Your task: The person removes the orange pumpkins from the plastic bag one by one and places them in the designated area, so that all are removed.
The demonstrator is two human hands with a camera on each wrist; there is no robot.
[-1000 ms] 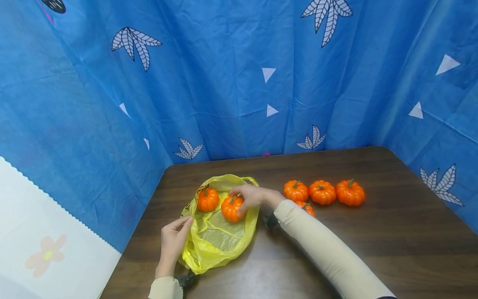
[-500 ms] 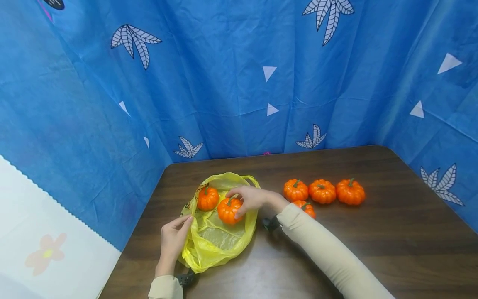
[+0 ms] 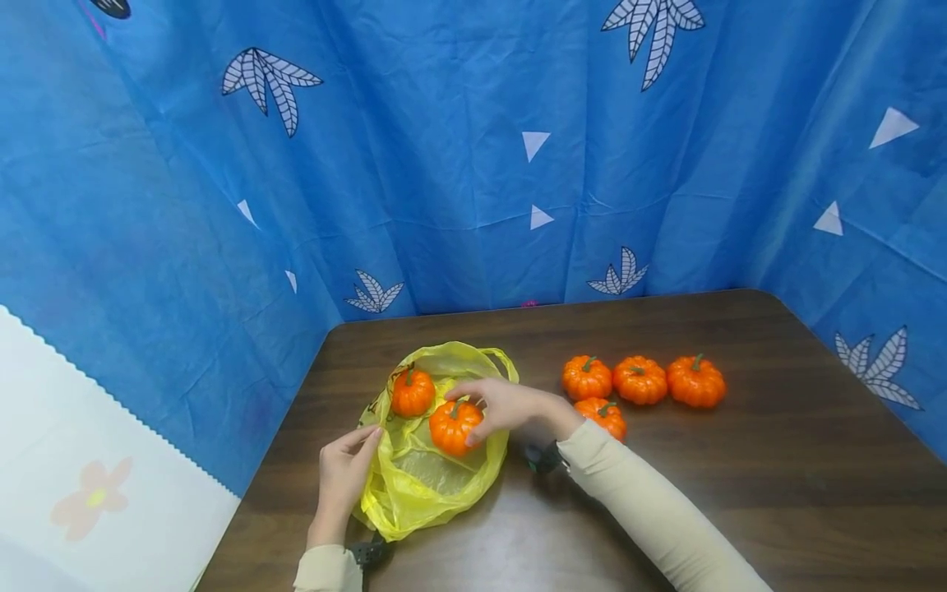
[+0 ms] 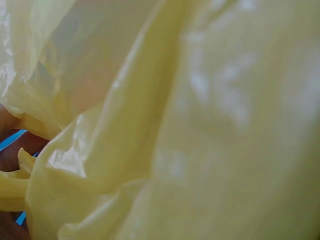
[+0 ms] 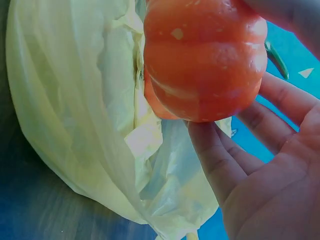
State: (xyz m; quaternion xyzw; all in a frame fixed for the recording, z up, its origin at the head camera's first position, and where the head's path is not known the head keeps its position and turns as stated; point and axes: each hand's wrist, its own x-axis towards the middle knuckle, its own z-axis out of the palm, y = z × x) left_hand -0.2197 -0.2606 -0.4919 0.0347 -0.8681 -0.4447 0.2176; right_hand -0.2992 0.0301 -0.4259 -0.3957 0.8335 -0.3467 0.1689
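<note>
At its left rim, a yellow plastic bag (image 3: 436, 510) is pinched by my left hand (image 3: 344, 477). The bag's mouth faces up, and one orange toy pumpkin (image 3: 413, 393) sits inside toward the back left. Over the opening, my right hand (image 3: 506, 407) holds a second pumpkin (image 3: 453, 429) between thumb and fingers, its green stem up. Up close in the right wrist view, fingertips (image 5: 202, 135) press against this pumpkin's orange side. Bag plastic (image 4: 215, 125) fills most of the left wrist view and hides much of the left hand.
Three pumpkins stand in a row right of the bag: a left one (image 3: 587, 376), a middle one (image 3: 639, 380) and a right one (image 3: 696, 381). Another pumpkin (image 3: 602, 415) lies in front, partly behind the right sleeve. A blue curtain (image 3: 473, 205) borders the brown table (image 3: 777, 460).
The pumpkin in my right hand has shifted slightly left and toward me, still over the bag. My left hand stays at the rim.
</note>
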